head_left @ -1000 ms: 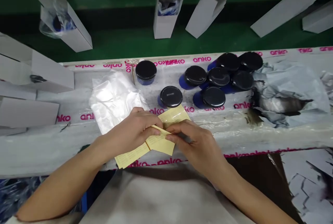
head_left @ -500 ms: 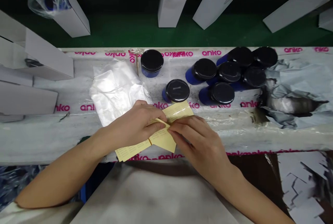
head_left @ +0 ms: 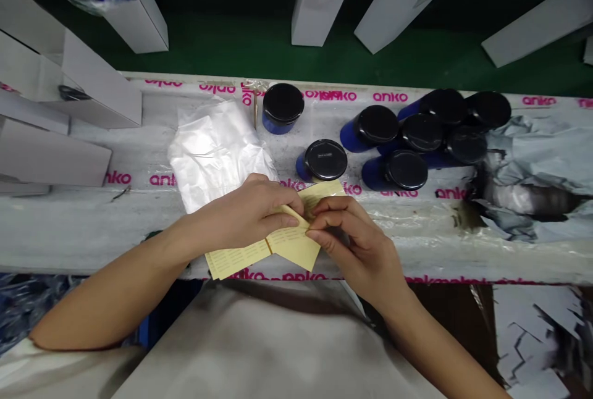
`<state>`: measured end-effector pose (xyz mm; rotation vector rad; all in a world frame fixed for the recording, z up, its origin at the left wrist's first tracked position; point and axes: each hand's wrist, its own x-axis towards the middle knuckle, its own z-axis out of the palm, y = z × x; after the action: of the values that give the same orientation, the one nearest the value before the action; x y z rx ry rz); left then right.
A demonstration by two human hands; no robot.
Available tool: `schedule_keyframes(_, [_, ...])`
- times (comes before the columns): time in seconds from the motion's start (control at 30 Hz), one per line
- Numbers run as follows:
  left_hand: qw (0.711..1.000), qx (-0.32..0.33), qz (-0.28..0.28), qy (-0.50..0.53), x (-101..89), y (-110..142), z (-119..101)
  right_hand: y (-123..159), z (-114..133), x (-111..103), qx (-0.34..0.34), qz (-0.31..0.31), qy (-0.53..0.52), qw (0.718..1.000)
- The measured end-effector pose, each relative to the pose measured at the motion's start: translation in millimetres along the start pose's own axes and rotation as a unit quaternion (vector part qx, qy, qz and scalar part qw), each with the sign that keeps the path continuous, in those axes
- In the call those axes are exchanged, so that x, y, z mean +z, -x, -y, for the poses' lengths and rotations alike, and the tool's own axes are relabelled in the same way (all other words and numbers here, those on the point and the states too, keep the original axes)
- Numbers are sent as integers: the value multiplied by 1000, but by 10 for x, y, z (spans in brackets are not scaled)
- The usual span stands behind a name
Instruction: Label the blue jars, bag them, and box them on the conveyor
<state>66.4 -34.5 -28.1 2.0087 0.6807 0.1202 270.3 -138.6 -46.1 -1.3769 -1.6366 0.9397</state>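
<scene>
L grip & R grip both pinched tight on yellow label sheet, nr blue jar.

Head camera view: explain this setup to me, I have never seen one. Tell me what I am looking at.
There is no machine here. These pictures come from one camera worn on a person's head, looking down at their bare hands. The left hand and right hand both pinch a folded pale yellow printed sheet. On the bench, marked with pink "anko" printing, lie a clear plastic bag and blue containers with black lids. Beyond it, white cardboard boxes stand over a green surface.
</scene>
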Motion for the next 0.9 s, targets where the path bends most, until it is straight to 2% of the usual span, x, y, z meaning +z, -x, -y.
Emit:
schedule_keyframes(0.2, [1000,-8,7,-6,12,-5,-4,-18,27,-43,124,-62,-114,984])
schedule_keyframes(0.3, [1000,-9,17,-2,0,-8,-14,-50,70,-114,194,-46,-175,964])
schedule_keyframes(0.37, [1000,-12,13,-4,0,-5,-13,-78,107,-148,216,-18,-192,957])
schedule_keyframes(0.53, [999,-43,-11,-7,34,20,16,-135,154,-108,214,14,-159,964])
schedule_keyframes(0.73, [997,-59,-12,49,27,42,13,-163,129,24,181,-4,-127,975])
schedule_keyframes(0.9, [990,-79,-13,113,22,29,-27,-164,135,50,163,-13,-110,980])
